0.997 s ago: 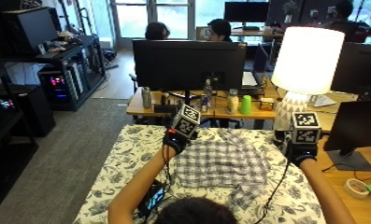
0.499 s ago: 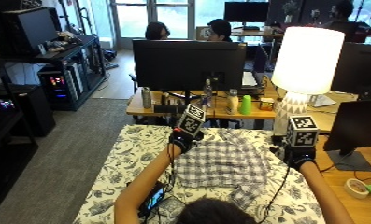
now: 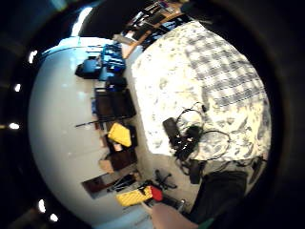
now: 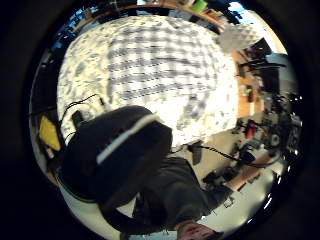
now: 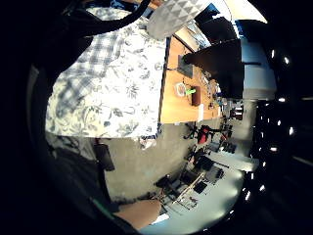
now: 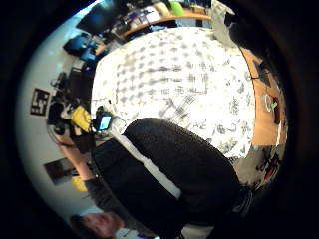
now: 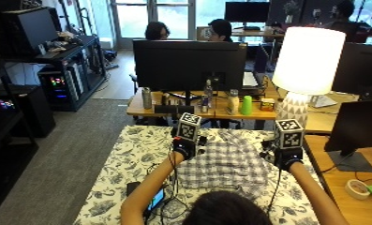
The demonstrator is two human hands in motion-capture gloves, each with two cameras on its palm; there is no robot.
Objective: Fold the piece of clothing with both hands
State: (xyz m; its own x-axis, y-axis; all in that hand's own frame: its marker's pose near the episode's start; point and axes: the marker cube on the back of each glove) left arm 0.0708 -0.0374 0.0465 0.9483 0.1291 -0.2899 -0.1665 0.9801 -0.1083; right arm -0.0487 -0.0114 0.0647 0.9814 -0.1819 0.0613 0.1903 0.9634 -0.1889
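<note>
Plaid shirt lies spread mid-table on the floral cloth, toward the far edge. My left hand and right hand are at its two sides; can't tell finger state. Looks like fold setup. Next: grip both sides, fold inward evenly.

A white lamp is glowing on the wooden desk behind dark monitors, grey carpet lying alongside
</note>
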